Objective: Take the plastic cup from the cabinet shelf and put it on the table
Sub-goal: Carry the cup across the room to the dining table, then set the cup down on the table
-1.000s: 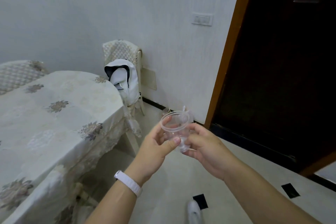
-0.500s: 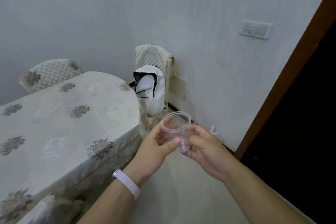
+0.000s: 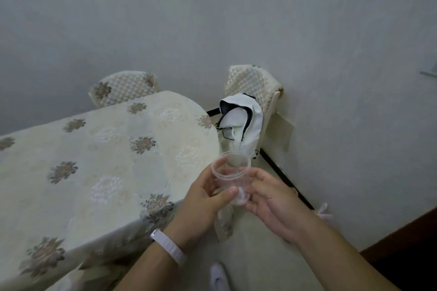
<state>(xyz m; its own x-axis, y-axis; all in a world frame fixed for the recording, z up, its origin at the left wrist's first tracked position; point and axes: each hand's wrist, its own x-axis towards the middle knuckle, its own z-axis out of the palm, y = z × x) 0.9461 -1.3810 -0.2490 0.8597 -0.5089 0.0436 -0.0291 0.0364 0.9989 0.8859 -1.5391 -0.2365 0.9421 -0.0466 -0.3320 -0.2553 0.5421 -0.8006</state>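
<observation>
A clear plastic cup (image 3: 233, 176) is held upright in the air between both hands, just off the right edge of the table (image 3: 99, 163). My left hand (image 3: 203, 203) grips its left side, thumb across the front and fingers behind the rim. My right hand (image 3: 274, 203) holds its lower right side and base. The table carries a cream cloth with grey-brown flower patterns. The cup looks empty. No cabinet is in view.
Two chairs with quilted cream covers stand at the table: one (image 3: 124, 88) behind it, one (image 3: 254, 82) by the wall with a white and dark bag (image 3: 246, 123) hanging on it. A dark doorway (image 3: 402, 250) lies lower right. A white shoe (image 3: 218, 276) shows below.
The view has swung left: the door has slid out to the right and more of the table has come in. The cup stays held in both hands, now closer to the table's edge.
</observation>
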